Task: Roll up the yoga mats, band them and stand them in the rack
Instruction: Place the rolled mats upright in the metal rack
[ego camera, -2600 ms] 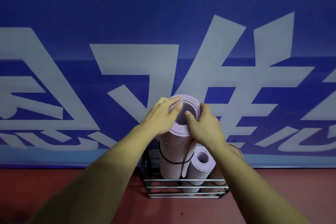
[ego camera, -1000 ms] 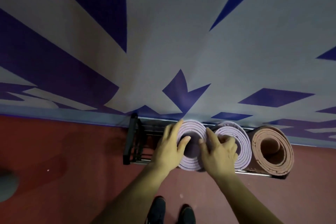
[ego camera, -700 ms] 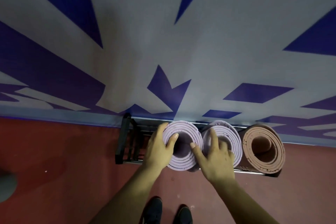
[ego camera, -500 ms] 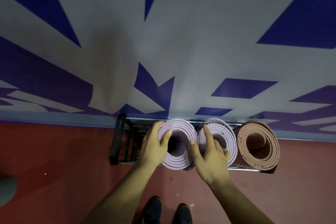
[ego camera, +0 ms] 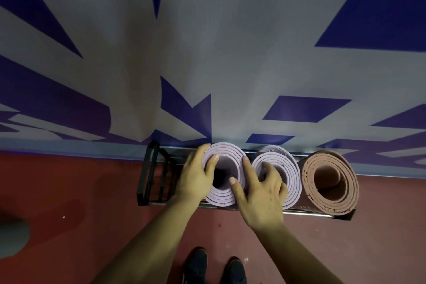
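Gripping the top rim of the left lilac mat (ego camera: pixel 227 152) with the left hand (ego camera: pixel 196 178), thumb inside the hollow core, fingers curled over the outside. Pinched the same roll's opposite wall with the right hand (ego camera: pixel 259 196), thumb in the core, index finger shifted off the second lilac mat (ego camera: pixel 291 175) since half a second before, into the gap between the two. Stood upright in the black wire rack (ego camera: pixel 149 175), touching that second roll, terracotta mat (ego camera: pixel 329 200) at the right end.
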Motion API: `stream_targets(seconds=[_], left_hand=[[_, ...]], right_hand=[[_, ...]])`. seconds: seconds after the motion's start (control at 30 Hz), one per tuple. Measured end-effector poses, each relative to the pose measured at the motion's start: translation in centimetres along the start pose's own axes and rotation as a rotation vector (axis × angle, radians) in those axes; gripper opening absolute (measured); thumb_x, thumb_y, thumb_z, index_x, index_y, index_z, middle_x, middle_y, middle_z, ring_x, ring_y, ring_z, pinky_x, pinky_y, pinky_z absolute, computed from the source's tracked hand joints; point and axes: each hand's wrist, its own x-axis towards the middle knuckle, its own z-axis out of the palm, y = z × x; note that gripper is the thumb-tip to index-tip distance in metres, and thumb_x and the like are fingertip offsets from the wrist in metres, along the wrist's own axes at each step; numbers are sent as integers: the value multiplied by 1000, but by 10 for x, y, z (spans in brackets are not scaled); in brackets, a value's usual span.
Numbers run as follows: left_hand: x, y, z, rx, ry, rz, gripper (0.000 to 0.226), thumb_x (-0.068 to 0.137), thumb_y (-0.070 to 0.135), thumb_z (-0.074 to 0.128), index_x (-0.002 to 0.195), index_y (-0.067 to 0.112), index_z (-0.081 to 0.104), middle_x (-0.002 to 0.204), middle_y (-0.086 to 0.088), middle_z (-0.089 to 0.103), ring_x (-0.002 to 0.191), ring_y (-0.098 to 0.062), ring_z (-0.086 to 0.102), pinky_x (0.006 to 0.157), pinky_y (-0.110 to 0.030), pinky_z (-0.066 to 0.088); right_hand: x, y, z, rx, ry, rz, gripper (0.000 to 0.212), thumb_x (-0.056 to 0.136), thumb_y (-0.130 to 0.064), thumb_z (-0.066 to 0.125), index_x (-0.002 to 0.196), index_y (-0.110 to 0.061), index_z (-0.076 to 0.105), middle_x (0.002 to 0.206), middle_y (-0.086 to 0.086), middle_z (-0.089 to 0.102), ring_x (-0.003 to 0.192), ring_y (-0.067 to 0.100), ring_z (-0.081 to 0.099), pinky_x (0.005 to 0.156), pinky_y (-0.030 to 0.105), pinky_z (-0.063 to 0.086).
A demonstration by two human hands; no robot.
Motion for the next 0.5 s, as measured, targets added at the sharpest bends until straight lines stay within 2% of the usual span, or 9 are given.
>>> stream_targets(seconds=[0.1, 0.2, 0.27, 0.33, 0.43, 0.5], left_hand=[[-2, -4, -4, -33, -4, -6, 45, 102, 46, 48, 146, 35, 46, 145, 5, 54, 130, -18, 53, 105, -34, 44], [-3, -3, -6, -142, 25, -54, 51, 102, 49, 47, 150, 36, 39, 147, 3, 53, 131, -19, 52, 108, -38, 44], [-10, 0, -1, -148, 38, -58, 53, 103, 46, 45, 153, 32, 34, 152, 1, 47, 136, -20, 47, 109, -33, 39], [-17, 1, 8, -133, 47, -37, 54, 104, 41, 45, 155, 28, 32, 156, 2, 40, 139, -17, 42, 106, -24, 32], [-23, 0, 17, -114, 82, -31, 51, 103, 39, 47, 151, 25, 37, 151, 3, 46, 134, -16, 47, 101, -19, 33], [-25, -2, 16, -112, 82, -34, 48, 102, 37, 50, 147, 25, 40, 147, 5, 48, 129, -14, 50, 98, -20, 36]], right_hand=[[10, -9, 6, -23, 73, -52, 61, 98, -65, 30, 151, -40, 43, 149, 12, 36, 140, 32, 30, 107, 60, 33], [23, -14, 7, -47, 48, -35, 59, 99, -60, 23, 152, -41, 39, 152, 8, 40, 142, 30, 24, 110, 59, 29], [29, -12, 6, -49, 38, -44, 60, 99, -59, 20, 154, -41, 38, 152, 4, 44, 144, 31, 24, 111, 59, 28], [31, -8, 7, -45, 55, -78, 58, 101, -56, 23, 154, -38, 40, 148, 1, 49, 142, 34, 28, 107, 60, 34], [25, -1, 14, -32, 120, -115, 54, 103, -48, 31, 152, -29, 46, 141, 5, 57, 137, 43, 37, 96, 62, 45], [20, 1, 18, -42, 162, -137, 54, 103, -45, 34, 151, -26, 50, 138, 7, 60, 136, 46, 39, 92, 62, 48]])
